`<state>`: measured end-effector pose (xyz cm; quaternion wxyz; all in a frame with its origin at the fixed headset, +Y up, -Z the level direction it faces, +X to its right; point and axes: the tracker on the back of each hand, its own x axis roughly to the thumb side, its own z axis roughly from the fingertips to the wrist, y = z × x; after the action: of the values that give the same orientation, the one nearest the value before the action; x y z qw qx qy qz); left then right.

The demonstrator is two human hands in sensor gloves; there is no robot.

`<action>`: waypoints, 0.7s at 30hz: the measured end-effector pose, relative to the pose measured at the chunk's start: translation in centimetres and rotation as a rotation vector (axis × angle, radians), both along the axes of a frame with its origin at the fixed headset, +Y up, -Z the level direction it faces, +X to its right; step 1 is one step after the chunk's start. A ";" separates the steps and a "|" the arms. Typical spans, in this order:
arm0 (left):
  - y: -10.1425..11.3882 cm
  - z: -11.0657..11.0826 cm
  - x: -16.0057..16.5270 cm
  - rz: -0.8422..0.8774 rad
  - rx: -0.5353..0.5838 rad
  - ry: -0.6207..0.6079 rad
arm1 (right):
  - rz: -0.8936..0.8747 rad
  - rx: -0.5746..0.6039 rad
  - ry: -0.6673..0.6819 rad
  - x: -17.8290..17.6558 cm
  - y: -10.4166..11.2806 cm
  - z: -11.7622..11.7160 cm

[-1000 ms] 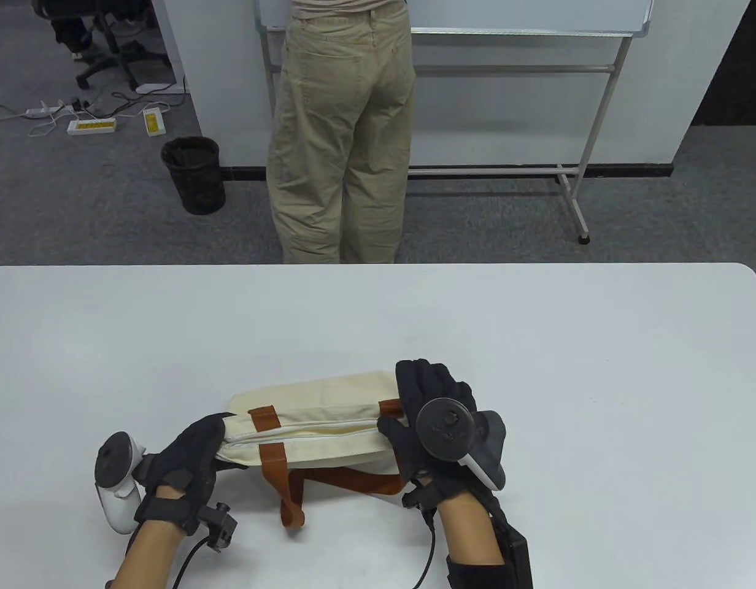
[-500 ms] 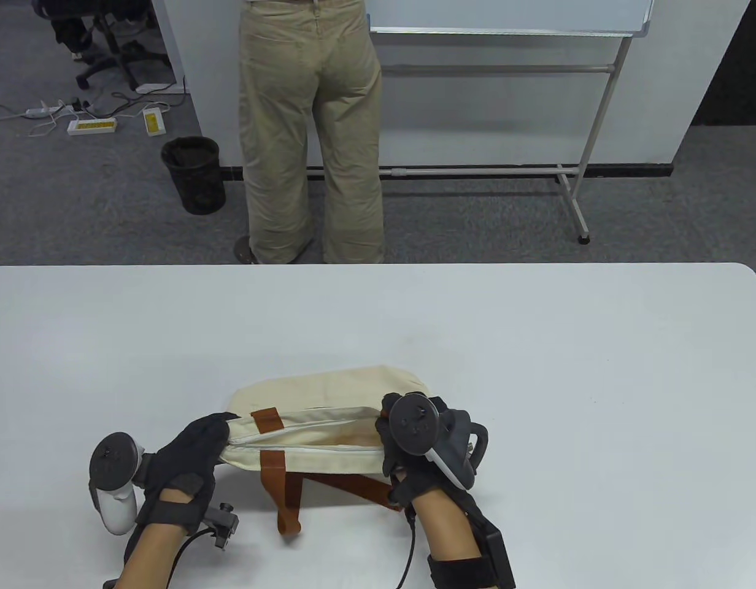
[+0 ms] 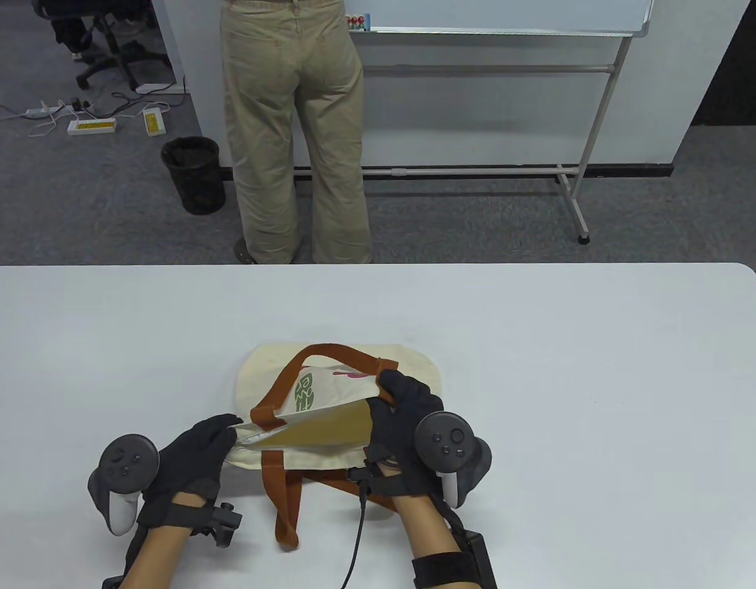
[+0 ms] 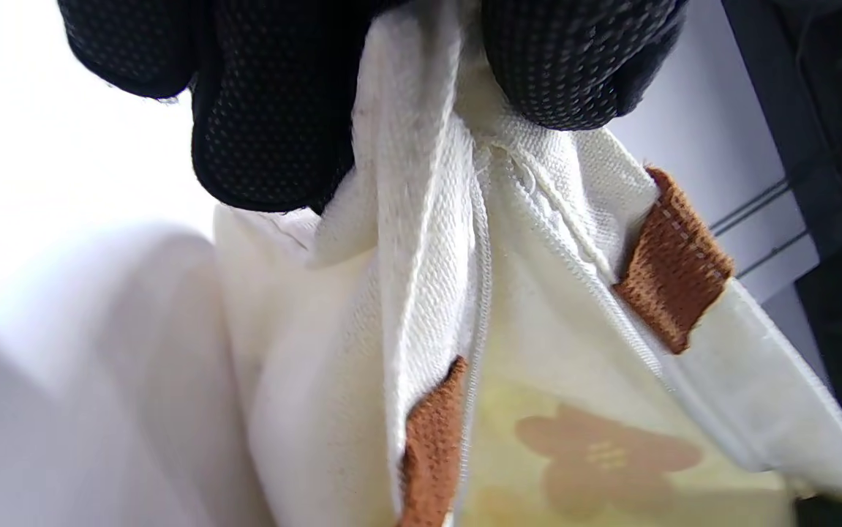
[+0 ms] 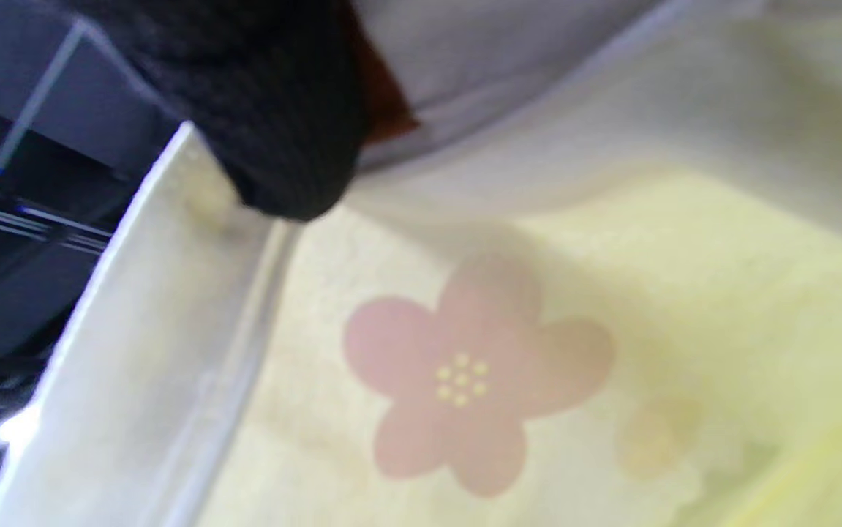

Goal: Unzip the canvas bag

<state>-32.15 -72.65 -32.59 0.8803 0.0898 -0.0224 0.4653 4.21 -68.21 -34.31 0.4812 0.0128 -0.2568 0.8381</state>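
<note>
The cream canvas bag (image 3: 261, 374) with brown handles (image 3: 281, 491) lies on the white table (image 3: 537, 368) near the front edge. Its mouth (image 3: 323, 426) gapes open and shows the inside. My left hand (image 3: 229, 431) pinches the bag's left end, where the zip ends; the left wrist view shows the fingers (image 4: 267, 110) on the cloth (image 4: 421, 293). My right hand (image 3: 387, 385) grips the far lip of the mouth at its right end and holds it raised. The right wrist view shows a finger (image 5: 274, 110) over the lining with a pink flower print (image 5: 479, 373).
A person in beige trousers (image 3: 292, 123) stands just beyond the table's far edge. A whiteboard stand (image 3: 574, 178) and a black bin (image 3: 194, 175) are on the floor behind. One brown handle (image 3: 329, 353) lies across the bag's far side.
My right hand has pulled the far lip of the bag up and back, so the mouth now gapes open. A handle has flipped to the far side. The person behind has stepped left.
</note>
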 end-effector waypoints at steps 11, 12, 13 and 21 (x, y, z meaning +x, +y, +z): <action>-1.8 -0.9 0.9 -0.455 -0.028 0.015 | 0.271 -0.028 0.094 0.6 -3.2 -1.2; -2.0 -1.0 0.9 -0.492 -0.037 0.007 | 0.303 -0.067 0.104 0.6 -3.4 -1.4; -2.2 -1.0 1.0 -0.523 -0.039 -0.001 | 0.318 -0.090 0.115 0.6 -3.6 -1.5; -3.1 -1.2 1.7 -0.653 -0.097 -0.099 | 0.413 -0.454 0.287 1.4 -5.4 -2.4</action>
<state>-30.44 -75.75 -33.77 0.9840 0.0134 -0.0704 0.1631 5.57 -73.60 -36.67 0.3232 0.0748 0.0144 0.9433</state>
